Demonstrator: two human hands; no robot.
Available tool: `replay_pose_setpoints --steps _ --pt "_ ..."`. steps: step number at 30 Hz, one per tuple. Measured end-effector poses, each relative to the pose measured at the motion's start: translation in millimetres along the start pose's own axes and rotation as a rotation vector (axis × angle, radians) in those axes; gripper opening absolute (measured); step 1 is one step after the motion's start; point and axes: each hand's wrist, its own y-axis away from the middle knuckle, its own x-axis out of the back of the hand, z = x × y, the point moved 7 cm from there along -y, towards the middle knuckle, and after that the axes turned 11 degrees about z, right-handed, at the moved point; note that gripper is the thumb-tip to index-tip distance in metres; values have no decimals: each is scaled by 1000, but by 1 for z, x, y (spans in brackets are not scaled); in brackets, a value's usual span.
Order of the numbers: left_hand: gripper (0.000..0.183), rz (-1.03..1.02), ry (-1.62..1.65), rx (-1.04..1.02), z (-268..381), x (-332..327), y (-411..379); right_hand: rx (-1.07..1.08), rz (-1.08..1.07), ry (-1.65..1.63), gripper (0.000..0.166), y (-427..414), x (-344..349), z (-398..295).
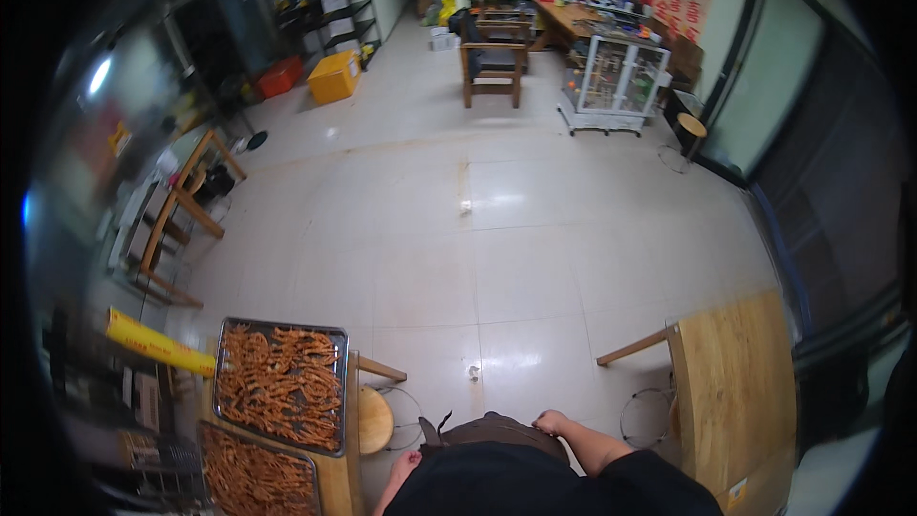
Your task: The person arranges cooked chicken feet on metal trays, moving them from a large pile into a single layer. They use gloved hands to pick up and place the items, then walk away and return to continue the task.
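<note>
My left hand (407, 464) hangs low beside the dark apron (494, 433) at my waist; only part of it shows, so its fingers are unclear. On the other side, my right hand (550, 422) is at the apron's edge with its fingers curled, and whether it grips the cloth cannot be told. To my left a metal tray (346, 373) of reddish-brown strips of food (286, 380) lies on a wooden table (353, 473). A second tray (316, 487) with similar food (251, 473) is nearer to me, beside the first.
A yellow roll box (161, 344) touches the far tray's left side. Round stools (375, 419) stand by the tables. At right is another wooden table (738, 373). Ahead are a wooden armchair (493, 57), a white glazed cabinet on casters (620, 82) and a yellow box (334, 77).
</note>
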Motion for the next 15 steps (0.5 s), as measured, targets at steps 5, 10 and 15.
replay_pose_setpoints --steps 5,10,15 --pt "27 43 -71 -118 116 27 -9 -305 26 -341 33 -2 10 56" --pt "31 -36 -230 -5 155 47 -50 -156 138 -403 26 6 35 20" --pt "31 -33 -119 29 205 35 -107 -86 227 -333 26 -51 115 -23"
